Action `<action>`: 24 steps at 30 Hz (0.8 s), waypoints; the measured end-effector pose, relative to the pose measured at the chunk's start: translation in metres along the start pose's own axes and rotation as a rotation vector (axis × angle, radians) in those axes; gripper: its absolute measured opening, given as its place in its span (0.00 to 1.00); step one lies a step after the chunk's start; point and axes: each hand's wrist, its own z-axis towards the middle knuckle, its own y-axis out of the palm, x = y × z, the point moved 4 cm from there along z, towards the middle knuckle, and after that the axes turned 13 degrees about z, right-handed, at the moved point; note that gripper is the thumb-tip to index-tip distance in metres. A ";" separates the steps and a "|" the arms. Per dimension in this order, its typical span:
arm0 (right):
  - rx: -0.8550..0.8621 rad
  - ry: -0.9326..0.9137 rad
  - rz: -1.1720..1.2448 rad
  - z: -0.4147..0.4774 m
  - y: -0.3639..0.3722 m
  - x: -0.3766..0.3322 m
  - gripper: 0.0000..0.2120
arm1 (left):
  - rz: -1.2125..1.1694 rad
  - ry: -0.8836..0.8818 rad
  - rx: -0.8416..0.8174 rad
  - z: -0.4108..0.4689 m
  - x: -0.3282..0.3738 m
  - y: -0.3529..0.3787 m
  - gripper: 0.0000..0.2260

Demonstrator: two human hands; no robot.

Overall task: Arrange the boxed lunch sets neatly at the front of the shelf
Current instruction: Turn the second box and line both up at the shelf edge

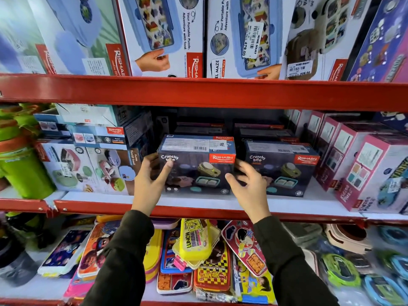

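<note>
Two dark "Crunchy bite" lunch set boxes stand side by side near the front of the middle shelf (198,203). My left hand (150,182) grips the left side of the left box (196,166), thumb on its front face. My right hand (247,184) is at that box's right lower corner, fingers spread and slightly blurred; whether it touches the box I cannot tell. The right box (284,171) stands a small gap away. More dark boxes (220,127) of the same brand sit further back in the shadow.
White lunch boxes (88,164) are stacked to the left, beside a green container (24,171). Pink "Kidzee" boxes (371,173) line the right. Large boxes fill the shelf above (198,91). Several colourful flat lunch boxes (194,244) lie on the shelf below.
</note>
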 end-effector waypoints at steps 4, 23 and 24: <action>0.053 -0.013 -0.050 0.006 0.008 0.009 0.24 | 0.103 -0.019 0.005 0.012 -0.006 0.005 0.21; -0.027 0.138 0.136 0.006 0.034 0.031 0.26 | -0.127 -0.133 -0.114 0.011 -0.006 0.024 0.26; -0.021 0.148 0.175 0.005 0.034 0.030 0.25 | -0.158 -0.135 -0.129 0.010 -0.003 0.023 0.27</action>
